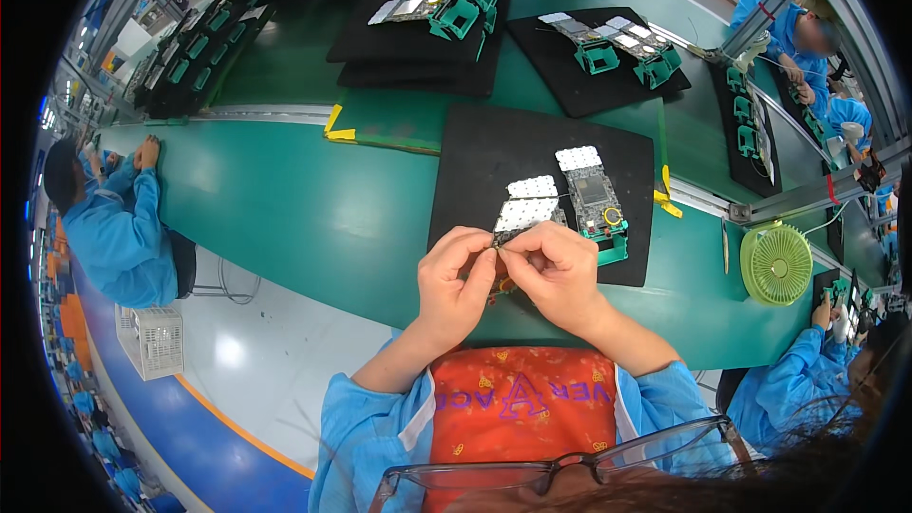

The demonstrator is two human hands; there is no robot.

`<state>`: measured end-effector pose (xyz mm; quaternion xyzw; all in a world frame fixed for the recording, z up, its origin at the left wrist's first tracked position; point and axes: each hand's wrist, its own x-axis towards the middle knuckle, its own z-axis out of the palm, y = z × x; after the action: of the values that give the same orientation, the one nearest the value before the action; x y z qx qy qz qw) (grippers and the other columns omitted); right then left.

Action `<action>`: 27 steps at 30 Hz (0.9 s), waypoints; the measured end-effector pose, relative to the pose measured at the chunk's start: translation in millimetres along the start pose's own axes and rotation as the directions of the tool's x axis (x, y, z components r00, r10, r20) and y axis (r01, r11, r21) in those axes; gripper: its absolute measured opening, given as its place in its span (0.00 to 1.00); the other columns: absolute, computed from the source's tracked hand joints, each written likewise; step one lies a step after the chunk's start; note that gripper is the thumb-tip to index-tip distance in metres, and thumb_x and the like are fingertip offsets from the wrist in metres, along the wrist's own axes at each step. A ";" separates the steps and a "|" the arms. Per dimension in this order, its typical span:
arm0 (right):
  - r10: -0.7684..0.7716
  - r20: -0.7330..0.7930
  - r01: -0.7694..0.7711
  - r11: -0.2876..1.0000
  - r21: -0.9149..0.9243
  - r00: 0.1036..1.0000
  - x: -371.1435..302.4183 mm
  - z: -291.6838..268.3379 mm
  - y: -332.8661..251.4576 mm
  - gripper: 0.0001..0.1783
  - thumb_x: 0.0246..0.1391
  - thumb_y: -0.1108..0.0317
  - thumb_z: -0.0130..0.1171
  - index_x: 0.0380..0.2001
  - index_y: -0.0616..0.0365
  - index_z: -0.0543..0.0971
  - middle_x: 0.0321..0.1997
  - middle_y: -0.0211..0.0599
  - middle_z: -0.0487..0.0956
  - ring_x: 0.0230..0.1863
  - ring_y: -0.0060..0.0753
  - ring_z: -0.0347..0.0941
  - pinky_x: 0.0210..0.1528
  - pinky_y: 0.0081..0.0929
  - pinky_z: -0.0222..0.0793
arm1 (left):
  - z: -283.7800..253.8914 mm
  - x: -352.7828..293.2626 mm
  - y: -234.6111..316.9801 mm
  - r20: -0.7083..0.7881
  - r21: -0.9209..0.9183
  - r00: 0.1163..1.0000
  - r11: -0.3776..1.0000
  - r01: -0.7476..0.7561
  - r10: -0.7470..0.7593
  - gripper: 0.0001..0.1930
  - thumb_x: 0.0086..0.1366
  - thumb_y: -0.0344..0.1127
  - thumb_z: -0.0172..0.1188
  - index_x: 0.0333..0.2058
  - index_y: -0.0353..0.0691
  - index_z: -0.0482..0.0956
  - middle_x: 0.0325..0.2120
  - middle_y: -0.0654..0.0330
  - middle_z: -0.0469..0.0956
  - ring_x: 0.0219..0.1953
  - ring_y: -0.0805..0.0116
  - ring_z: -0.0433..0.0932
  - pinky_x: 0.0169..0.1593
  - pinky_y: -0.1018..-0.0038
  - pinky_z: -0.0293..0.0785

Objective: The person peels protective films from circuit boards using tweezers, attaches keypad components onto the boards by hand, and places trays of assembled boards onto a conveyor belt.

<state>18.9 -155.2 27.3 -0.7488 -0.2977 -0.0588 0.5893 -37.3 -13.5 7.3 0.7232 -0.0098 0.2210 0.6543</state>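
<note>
My left hand [458, 275] and my right hand [551, 271] meet fingertip to fingertip at the near left corner of a circuit board [525, 215] with white-dotted pads. Both are closed in a pinch; whatever sits between the fingertips is too small or hidden to tell. My right hand covers much of this board's near part. Beside it, to the right, a second circuit board [594, 192] with a white pad at its far end and a yellow ring lies in a green frame [614, 245]. A black mat [484, 147] lies beneath the boards.
More black mats with green-framed boards [456, 11] [617, 43] stand across the bench. A green fan [777, 264] is at the right, near a metal rail [698, 198]. Co-workers in blue sit left [119, 218] and right [793, 380]. A white basket [152, 340] stands on the floor.
</note>
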 end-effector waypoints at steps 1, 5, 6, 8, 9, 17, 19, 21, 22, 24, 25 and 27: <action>0.001 -0.001 -0.001 1.000 0.000 1.000 0.4 -0.3 0.0 0.03 0.45 0.80 0.64 0.24 0.62 0.80 0.21 0.32 0.75 0.16 0.19 0.67 0.17 0.18 0.60 | 0.3 0.4 0.3 0.001 0.000 1.000 1.000 0.001 -0.001 0.05 0.59 0.20 0.56 0.35 0.29 0.77 0.33 0.53 0.77 0.32 0.68 0.78 0.34 0.76 0.74; 0.001 -0.009 0.000 1.000 0.013 1.000 1.0 -1.5 -0.7 0.03 0.45 0.80 0.63 0.25 0.62 0.80 0.22 0.32 0.76 0.16 0.19 0.69 0.18 0.18 0.62 | 2.1 1.5 3.4 0.005 0.031 1.000 0.999 -0.027 0.027 0.05 0.59 0.20 0.56 0.34 0.29 0.77 0.32 0.53 0.77 0.31 0.68 0.78 0.33 0.77 0.74; 0.001 -0.008 -0.001 1.000 0.019 1.000 0.8 -1.9 -0.8 0.03 0.45 0.80 0.63 0.25 0.62 0.80 0.22 0.33 0.76 0.17 0.20 0.70 0.18 0.18 0.63 | 2.6 1.6 4.0 0.003 0.036 1.000 0.999 -0.027 0.027 0.05 0.59 0.20 0.56 0.34 0.29 0.77 0.32 0.53 0.77 0.30 0.68 0.78 0.32 0.76 0.74; 0.006 0.004 -0.006 1.000 0.004 1.000 1.0 -3.6 -2.7 0.04 0.45 0.81 0.64 0.25 0.62 0.79 0.22 0.32 0.77 0.18 0.18 0.69 0.19 0.17 0.63 | 1.9 1.8 2.4 0.002 0.074 0.998 0.996 -0.058 0.058 0.05 0.59 0.20 0.57 0.34 0.29 0.77 0.31 0.53 0.77 0.29 0.68 0.77 0.31 0.76 0.74; 0.010 0.016 -0.010 1.000 -0.012 1.000 0.9 -4.2 -3.2 0.05 0.45 0.81 0.64 0.25 0.61 0.79 0.23 0.32 0.77 0.19 0.17 0.69 0.20 0.16 0.62 | 1.3 2.0 1.7 0.002 0.110 0.996 0.990 -0.088 0.089 0.05 0.58 0.20 0.57 0.34 0.29 0.77 0.30 0.53 0.77 0.28 0.68 0.77 0.30 0.76 0.74; 0.017 0.017 -0.017 0.999 -0.034 1.000 1.5 -6.2 -2.5 0.04 0.44 0.80 0.65 0.24 0.62 0.79 0.22 0.32 0.78 0.19 0.17 0.70 0.20 0.16 0.63 | 6.5 5.8 4.6 -0.007 0.299 0.969 0.925 -0.233 0.246 0.05 0.55 0.19 0.59 0.32 0.31 0.77 0.28 0.53 0.77 0.24 0.67 0.76 0.25 0.76 0.72; 0.036 0.017 -0.036 0.999 -0.018 0.999 1.6 -6.4 -1.9 0.04 0.44 0.80 0.65 0.24 0.62 0.79 0.22 0.32 0.78 0.19 0.17 0.70 0.20 0.16 0.63 | 7.7 5.8 1.6 -0.020 0.335 0.960 0.907 -0.256 0.279 0.06 0.54 0.19 0.59 0.32 0.31 0.77 0.27 0.54 0.77 0.23 0.66 0.76 0.24 0.75 0.71; 0.082 0.026 -0.082 0.997 0.001 0.996 2.5 -7.6 -2.9 0.03 0.44 0.79 0.65 0.24 0.63 0.80 0.21 0.32 0.78 0.20 0.16 0.70 0.21 0.16 0.63 | 8.7 6.7 -0.4 -0.018 0.365 0.942 0.879 -0.306 0.336 0.07 0.51 0.18 0.59 0.31 0.31 0.77 0.26 0.54 0.77 0.22 0.66 0.76 0.23 0.75 0.71; 0.081 0.023 -0.082 0.997 0.002 0.996 2.4 -8.3 -2.7 0.03 0.44 0.79 0.65 0.24 0.63 0.80 0.21 0.32 0.78 0.20 0.16 0.70 0.21 0.16 0.63 | 9.6 7.0 0.2 -0.016 0.365 0.941 0.878 -0.309 0.338 0.07 0.51 0.18 0.59 0.31 0.31 0.77 0.26 0.54 0.77 0.22 0.66 0.76 0.23 0.75 0.71; 0.144 0.029 -0.145 0.989 0.030 0.989 2.0 -10.5 -2.5 0.03 0.45 0.78 0.65 0.24 0.64 0.80 0.21 0.31 0.78 0.20 0.14 0.69 0.21 0.15 0.63 | 12.0 7.8 1.8 -0.011 0.387 0.944 0.872 -0.301 0.331 0.07 0.50 0.18 0.59 0.30 0.32 0.77 0.25 0.54 0.76 0.22 0.65 0.76 0.23 0.75 0.71; 0.143 0.023 -0.144 0.989 0.030 0.989 1.7 -11.4 -2.0 0.03 0.45 0.78 0.65 0.24 0.64 0.80 0.21 0.31 0.78 0.20 0.14 0.69 0.21 0.15 0.63 | 13.4 7.8 1.9 -0.006 0.386 0.943 0.871 -0.305 0.333 0.07 0.50 0.18 0.59 0.30 0.32 0.77 0.25 0.54 0.76 0.22 0.65 0.76 0.23 0.75 0.71; 0.202 0.027 -0.203 0.977 0.066 0.979 1.7 -13.6 -0.1 0.02 0.45 0.78 0.65 0.23 0.64 0.80 0.21 0.30 0.78 0.20 0.13 0.69 0.22 0.15 0.63 | 16.5 8.0 2.0 0.002 0.386 0.946 0.872 -0.300 0.324 0.05 0.53 0.18 0.57 0.30 0.31 0.76 0.26 0.53 0.77 0.23 0.65 0.75 0.26 0.74 0.71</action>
<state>23.8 -167.0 32.2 -0.7552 -0.2274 0.0192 0.6145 -25.7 -27.3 11.1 0.8180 -0.0628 0.3439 0.4569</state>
